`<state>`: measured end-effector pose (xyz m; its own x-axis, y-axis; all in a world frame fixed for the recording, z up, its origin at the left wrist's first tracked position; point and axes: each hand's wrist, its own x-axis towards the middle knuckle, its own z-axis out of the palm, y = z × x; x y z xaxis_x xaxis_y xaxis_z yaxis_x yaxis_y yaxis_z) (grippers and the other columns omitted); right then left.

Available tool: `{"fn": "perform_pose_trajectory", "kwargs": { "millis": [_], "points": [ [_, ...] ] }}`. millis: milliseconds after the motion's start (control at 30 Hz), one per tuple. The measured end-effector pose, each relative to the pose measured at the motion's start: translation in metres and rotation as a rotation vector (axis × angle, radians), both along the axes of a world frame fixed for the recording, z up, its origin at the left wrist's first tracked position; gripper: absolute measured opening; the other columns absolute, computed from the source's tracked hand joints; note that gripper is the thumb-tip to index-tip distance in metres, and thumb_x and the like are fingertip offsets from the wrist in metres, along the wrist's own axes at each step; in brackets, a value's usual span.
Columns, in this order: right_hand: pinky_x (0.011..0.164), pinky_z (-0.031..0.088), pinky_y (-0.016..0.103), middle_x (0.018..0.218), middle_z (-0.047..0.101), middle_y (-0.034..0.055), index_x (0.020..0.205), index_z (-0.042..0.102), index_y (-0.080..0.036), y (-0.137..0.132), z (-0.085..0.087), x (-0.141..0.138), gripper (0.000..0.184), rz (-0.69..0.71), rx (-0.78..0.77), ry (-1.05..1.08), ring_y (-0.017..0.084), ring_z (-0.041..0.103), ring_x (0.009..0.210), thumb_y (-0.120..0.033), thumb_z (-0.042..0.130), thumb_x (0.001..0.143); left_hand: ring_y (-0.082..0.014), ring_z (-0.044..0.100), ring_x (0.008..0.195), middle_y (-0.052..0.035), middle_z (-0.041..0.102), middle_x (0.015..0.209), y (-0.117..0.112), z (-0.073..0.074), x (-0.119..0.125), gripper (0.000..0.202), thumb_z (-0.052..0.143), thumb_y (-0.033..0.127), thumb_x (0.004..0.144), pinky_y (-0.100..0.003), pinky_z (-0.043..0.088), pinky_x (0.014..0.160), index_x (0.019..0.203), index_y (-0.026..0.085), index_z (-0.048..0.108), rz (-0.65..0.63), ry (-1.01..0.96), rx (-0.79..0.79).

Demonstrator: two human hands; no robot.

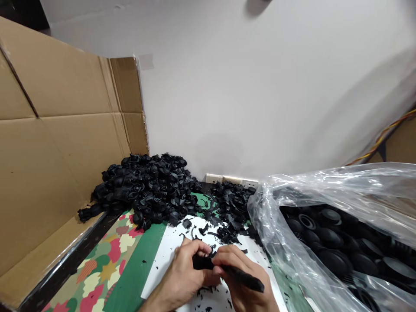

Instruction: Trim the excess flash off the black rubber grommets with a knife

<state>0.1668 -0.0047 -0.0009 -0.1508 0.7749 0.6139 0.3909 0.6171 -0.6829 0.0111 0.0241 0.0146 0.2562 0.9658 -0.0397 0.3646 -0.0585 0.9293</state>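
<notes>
My left hand (183, 273) is closed around a small black rubber part (200, 261), pinching it between thumb and fingers. My right hand (242, 277) grips a dark tool with a black handle (247, 278), its tip against the same part. Both hands hover over a white sheet (169, 251) strewn with black trimmings. A heap of black ribbed rubber parts (146, 190) lies beyond, against the wall. A smaller mound of black scraps (232, 203) sits to its right.
A large cardboard sheet (55, 143) stands on the left. A clear plastic bag (325, 208) full of black round rubber parts fills the right side. The table has a green and patterned cover (107, 260). A white wall (260, 86) is behind.
</notes>
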Motion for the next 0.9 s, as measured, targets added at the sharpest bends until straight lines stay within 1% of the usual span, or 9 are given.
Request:
{"fn": "perform_pose_trajectory", "kwargs": {
  "millis": [167, 300, 400, 433, 467, 533, 600, 767, 900],
  "points": [
    [0.054, 0.047, 0.023, 0.074, 0.063, 0.005, 0.082, 0.059, -0.021, 0.003, -0.002, 0.002, 0.019, -0.071, 0.111, -0.108, 0.015, 0.06, 0.062, -0.011, 0.044, 0.085, -0.0193, 0.055, 0.074, 0.0003, 0.058, 0.079, -0.002, -0.006, 0.005, 0.021, 0.075, 0.026, 0.052, -0.026, 0.044, 0.064, 0.072, 0.02, 0.069, 0.094, 0.015, 0.008],
    [0.053, 0.047, 0.024, 0.07, 0.064, 0.0058, 0.074, 0.059, -0.02, 0.018, -0.004, 0.023, 0.021, -0.222, 0.154, -0.142, 0.016, 0.061, 0.06, -0.012, 0.043, 0.084, -0.0166, 0.053, 0.068, 0.0011, 0.055, 0.073, -0.007, -0.005, 0.006, 0.013, 0.067, 0.01, 0.055, -0.025, 0.042, 0.06, 0.064, 0.019, 0.067, 0.008, -0.024, 0.038],
    [0.054, 0.047, 0.028, 0.067, 0.064, 0.0055, 0.075, 0.059, -0.02, 0.029, -0.005, 0.043, 0.013, -0.469, -0.035, 0.008, 0.018, 0.06, 0.055, -0.026, 0.051, 0.083, -0.0166, 0.053, 0.068, 0.0008, 0.057, 0.074, -0.008, 0.0, 0.006, 0.024, 0.064, 0.003, 0.05, -0.025, 0.041, 0.06, 0.068, 0.018, 0.067, -0.002, -0.099, -0.012],
    [0.053, 0.047, 0.029, 0.063, 0.064, 0.0047, 0.076, 0.06, -0.02, 0.03, -0.005, 0.046, 0.014, -0.501, -0.136, 0.07, 0.019, 0.06, 0.053, -0.031, 0.053, 0.081, -0.0166, 0.053, 0.068, 0.0009, 0.057, 0.074, -0.007, 0.002, 0.006, 0.027, 0.064, 0.001, 0.048, -0.025, 0.041, 0.059, 0.07, 0.018, 0.067, 0.018, -0.122, -0.038],
    [0.053, 0.046, 0.03, 0.059, 0.063, 0.004, 0.076, 0.06, -0.019, 0.031, -0.005, 0.048, 0.018, -0.494, -0.239, 0.138, 0.02, 0.06, 0.052, -0.036, 0.055, 0.079, -0.0165, 0.053, 0.068, 0.0012, 0.057, 0.074, -0.006, 0.004, 0.005, 0.029, 0.064, 0.001, 0.047, -0.025, 0.041, 0.058, 0.07, 0.018, 0.067, 0.038, -0.139, -0.064],
    [0.053, 0.047, 0.031, 0.054, 0.063, 0.003, 0.079, 0.061, -0.019, 0.03, -0.004, 0.046, 0.025, -0.384, -0.419, 0.277, 0.022, 0.06, 0.052, -0.044, 0.058, 0.076, -0.0156, 0.051, 0.065, 0.002, 0.057, 0.07, -0.004, 0.006, 0.005, 0.029, 0.066, 0.002, 0.046, -0.024, 0.04, 0.055, 0.07, 0.017, 0.066, 0.073, -0.154, -0.11],
    [0.054, 0.047, 0.032, 0.053, 0.063, 0.0027, 0.081, 0.061, -0.018, 0.027, -0.001, 0.041, 0.031, -0.251, -0.503, 0.408, 0.022, 0.061, 0.054, -0.048, 0.061, 0.074, -0.0148, 0.05, 0.062, 0.0029, 0.058, 0.066, -0.002, 0.005, 0.004, 0.029, 0.068, 0.004, 0.045, -0.023, 0.039, 0.052, 0.07, 0.017, 0.065, 0.096, -0.155, -0.142],
    [0.055, 0.046, 0.029, 0.058, 0.061, 0.0013, 0.079, 0.061, -0.018, 0.018, 0.006, 0.032, 0.03, -0.047, -0.496, 0.536, 0.019, 0.058, 0.056, -0.047, 0.063, 0.074, -0.0137, 0.049, 0.056, 0.0026, 0.06, 0.063, 0.001, -0.004, 0.003, 0.029, 0.07, 0.009, 0.047, -0.022, 0.038, 0.048, 0.074, 0.017, 0.063, 0.124, -0.218, -0.148],
    [0.05, 0.043, 0.026, 0.064, 0.057, 0.0009, 0.073, 0.059, -0.017, 0.012, 0.011, 0.024, 0.031, 0.032, -0.525, 0.543, 0.015, 0.053, 0.052, -0.048, 0.062, 0.074, -0.0146, 0.051, 0.057, 0.0026, 0.06, 0.064, 0.001, -0.005, 0.002, 0.033, 0.074, 0.015, 0.049, -0.022, 0.039, 0.05, 0.08, 0.018, 0.064, 0.115, -0.309, -0.12]
  ]
}}
